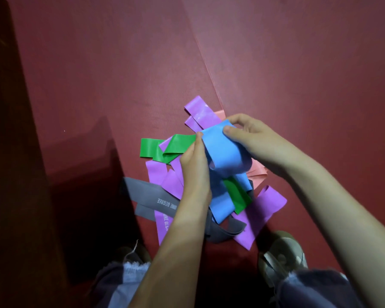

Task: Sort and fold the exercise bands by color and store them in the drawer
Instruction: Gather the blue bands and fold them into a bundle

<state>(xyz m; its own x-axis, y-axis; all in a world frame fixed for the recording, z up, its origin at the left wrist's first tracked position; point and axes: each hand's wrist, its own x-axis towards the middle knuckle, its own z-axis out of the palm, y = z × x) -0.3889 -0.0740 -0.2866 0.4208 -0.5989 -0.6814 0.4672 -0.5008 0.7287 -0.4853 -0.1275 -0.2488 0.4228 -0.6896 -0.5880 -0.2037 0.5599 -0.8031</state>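
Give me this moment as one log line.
step: folding blue band; left hand: pinches it; right hand: pinches it; pile: purple, green, grey, pink bands on mat

- Hands: two, the left hand (pixel 195 172) and the right hand (pixel 251 138).
- Blue: two lengths on show, the blue band (pixel 222 150) up in both hands and a lower blue length (pixel 221 206) in the heap; one band or two, I can't tell.
- Green: two pieces, a left green piece (pixel 151 150) and a right green piece (pixel 238 196).
- Purple: five purple strips (pixel 200 112) showing; they overlap, so the number of bands is unclear.
- Grey: two, a lettered grey band (pixel 147 195) and a plain grey band (pixel 225 232).
- Pink: two pink patches (pixel 258 174), possibly one band.
- Shoes: two, a left shoe (pixel 142 254) and a right shoe (pixel 282 256).
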